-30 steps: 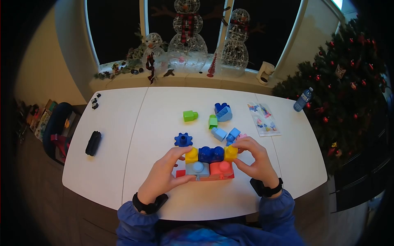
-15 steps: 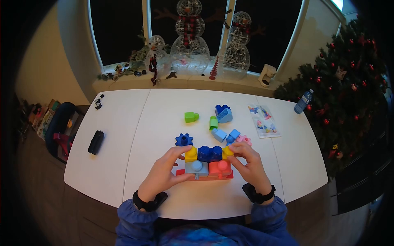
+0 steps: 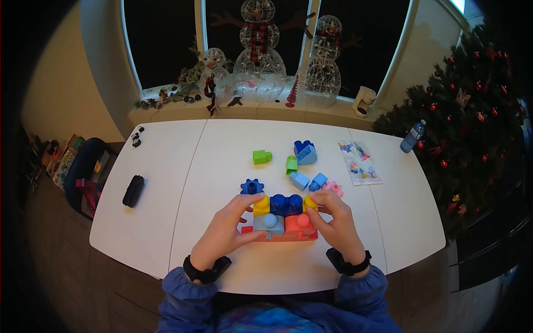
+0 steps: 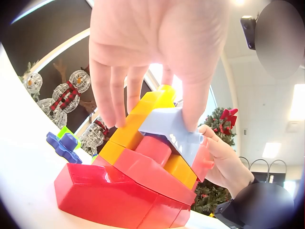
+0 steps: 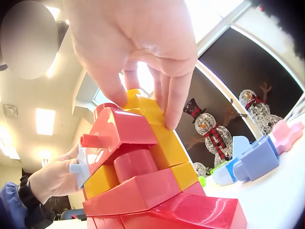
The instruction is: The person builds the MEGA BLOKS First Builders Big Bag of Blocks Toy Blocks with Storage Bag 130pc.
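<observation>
Red block (image 4: 109, 195), lower left of left-wrist view, looked glossy, smooth plastic. Dark blue block (image 3: 286, 205), centre of head view, was shiny plastic. Tabletop (image 3: 222, 141) there looked smooth. Bottom: sleeves (image 3: 186, 299) were matt, gathered cloth. Top centre: large snowman (image 3: 259, 80) looked like rough wire mesh. Right: bottle (image 3: 412, 137) looked plastic.

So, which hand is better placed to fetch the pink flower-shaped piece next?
Probably the right hand: the pink piece lies just beyond it, while the left hand is across the block build.
</observation>
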